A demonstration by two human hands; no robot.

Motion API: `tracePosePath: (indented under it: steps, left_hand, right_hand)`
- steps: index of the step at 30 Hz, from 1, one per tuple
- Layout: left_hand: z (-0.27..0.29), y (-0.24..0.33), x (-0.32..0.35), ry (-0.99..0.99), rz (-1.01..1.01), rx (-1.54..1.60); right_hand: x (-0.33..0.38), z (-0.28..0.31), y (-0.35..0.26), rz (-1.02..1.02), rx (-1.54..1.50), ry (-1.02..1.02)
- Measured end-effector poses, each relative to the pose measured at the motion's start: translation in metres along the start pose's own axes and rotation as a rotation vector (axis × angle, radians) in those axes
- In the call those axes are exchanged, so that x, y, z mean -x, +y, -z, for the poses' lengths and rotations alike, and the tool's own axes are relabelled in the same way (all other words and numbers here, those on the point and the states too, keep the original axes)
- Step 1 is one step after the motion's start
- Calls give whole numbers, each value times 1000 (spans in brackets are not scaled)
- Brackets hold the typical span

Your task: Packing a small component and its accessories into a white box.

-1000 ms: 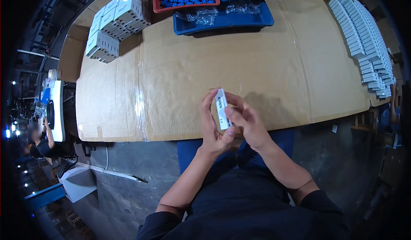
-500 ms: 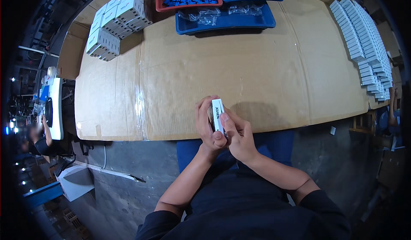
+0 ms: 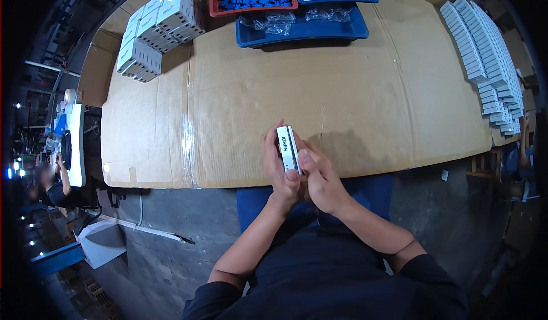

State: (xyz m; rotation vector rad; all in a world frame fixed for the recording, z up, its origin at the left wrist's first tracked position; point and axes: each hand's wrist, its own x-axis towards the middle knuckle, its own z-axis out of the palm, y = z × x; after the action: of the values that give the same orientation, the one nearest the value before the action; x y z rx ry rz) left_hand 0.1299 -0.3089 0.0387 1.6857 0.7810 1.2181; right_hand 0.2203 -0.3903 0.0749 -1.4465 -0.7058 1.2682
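Observation:
A small white box-shaped piece (image 3: 285,149) with dark lettering and a dark stripe along its right side is held upright just above the near edge of the cardboard-covered table (image 3: 251,91). Around its left side wraps my left hand (image 3: 282,187), the thumb pressed on the lower end. My right hand (image 3: 325,186) grips it from the right, with its thumb against the side by the dark stripe. The fingers behind the piece are partly hidden.
At the far left stand stacked white blocks with dark openings (image 3: 138,62). A red bin (image 3: 254,11) of blue parts, a blue bin (image 3: 337,0) of white parts and another blue bin (image 3: 302,34) with clear bags sit at the back. White boxes (image 3: 476,46) line the right edge.
The white piece has been turned in my hands, so its lettered face sits further left and the dark stripe shows on its right. Both hands still hold it.

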Motion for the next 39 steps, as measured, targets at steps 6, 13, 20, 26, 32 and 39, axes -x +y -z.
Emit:
tracePosePath:
  steps: [6, 13, 20, 26, 32, 39]
  left_hand:
    - [-6, 20, 1, -22, 261, 228]
    - [3, 40, -8, -263, 845, 684]
    - [1, 49, -2, -326, 955, 783]
    - [1, 50, 2, -273, 1007, 849]
    - [1, 41, 3, -246, 1013, 814]
    - [-8, 13, 4, -367, 344, 209]
  right_hand:
    - [-5, 42, -27, 346, 536, -136]
    - [-32, 62, -20, 877, 774, -66]
    - [-45, 57, -9, 1095, 640, -45]
    - [-44, 50, -1, 1142, 603, 29]
    - [-49, 52, 9, 1049, 508, -27]
    - [-37, 28, 2, 590, 47, 99]
